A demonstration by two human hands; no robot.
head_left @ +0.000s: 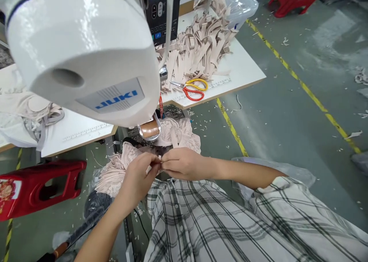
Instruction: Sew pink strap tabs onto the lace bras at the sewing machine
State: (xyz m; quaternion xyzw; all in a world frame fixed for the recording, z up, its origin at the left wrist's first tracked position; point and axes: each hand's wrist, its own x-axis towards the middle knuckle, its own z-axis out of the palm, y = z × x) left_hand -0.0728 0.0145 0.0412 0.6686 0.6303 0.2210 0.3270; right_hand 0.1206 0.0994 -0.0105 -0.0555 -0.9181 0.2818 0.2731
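Pale pink lace fabric (178,133) lies under the head of a white sewing machine (100,59), and more gathered lace (112,174) hangs to the left. Just in front of the machine, my left hand (140,174) and my right hand (184,163) meet at their fingertips. Both are closed in a pinch at the edge of the lace. What lies between the fingertips is too small and hidden to name. A metal-framed, brown-faced part (150,130) of the machine sits just above the hands.
Beige straps (201,47) are heaped on the white table (247,68), with red-and-yellow-handled scissors (189,88) at its front edge. Beige garments (34,108) lie on the left tabletop. Below that is a red stool (43,189). A clear plastic bin (241,5) stands behind the straps.
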